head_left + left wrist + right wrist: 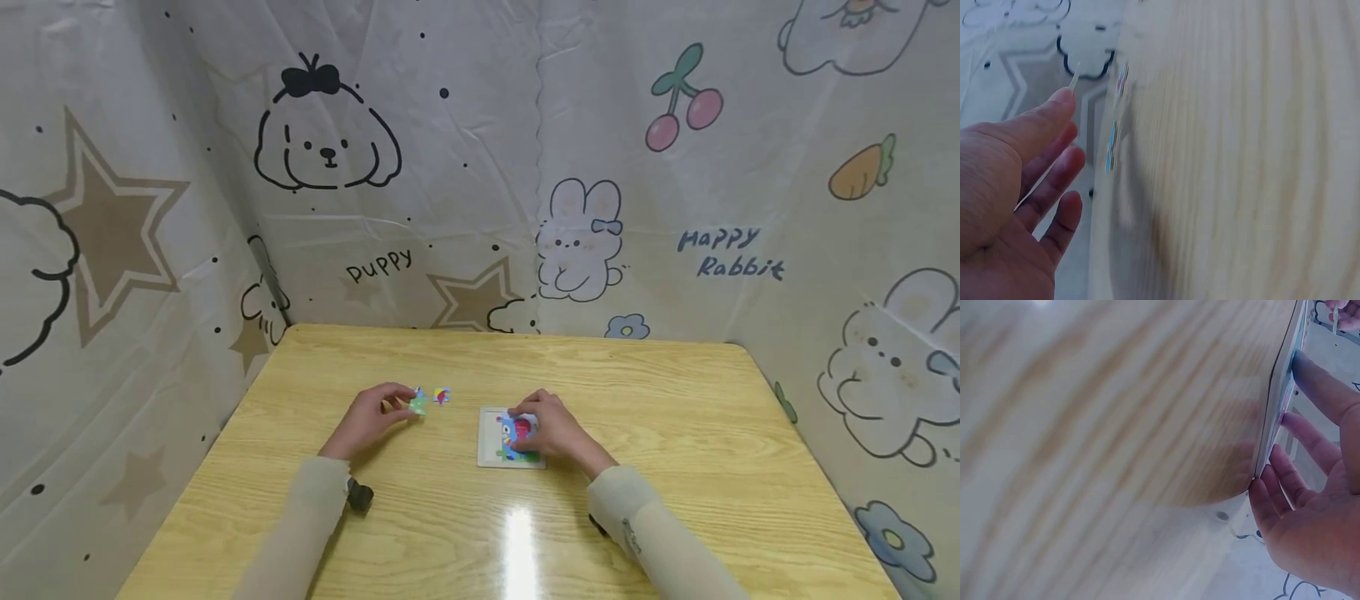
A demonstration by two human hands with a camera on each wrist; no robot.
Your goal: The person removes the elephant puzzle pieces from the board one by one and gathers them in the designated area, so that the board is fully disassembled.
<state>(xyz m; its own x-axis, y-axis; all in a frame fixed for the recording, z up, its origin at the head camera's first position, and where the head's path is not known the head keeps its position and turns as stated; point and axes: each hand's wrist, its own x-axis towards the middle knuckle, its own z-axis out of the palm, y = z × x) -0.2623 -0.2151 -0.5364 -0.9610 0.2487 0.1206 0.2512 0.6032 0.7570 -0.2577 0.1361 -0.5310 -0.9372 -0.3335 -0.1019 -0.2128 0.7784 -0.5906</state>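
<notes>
My left hand pinches a small green puzzle piece between thumb and fingers, above the table. In the left wrist view that piece shows edge-on as a thin sliver at the thumb tip. Two more puzzle pieces lie flat just beyond it; one is a yellow, red and blue piece, the other is partly hidden in the head view. My right hand spreads over a white puzzle tray. Its thumb and fingertips touch the tray and the partly assembled blue, red and green picture, covering its right part.
A wood-grain table carries everything, with a glare streak near its front. Printed fabric curtains stand along the table's back and sides. A dark wrist device sits at the left cuff.
</notes>
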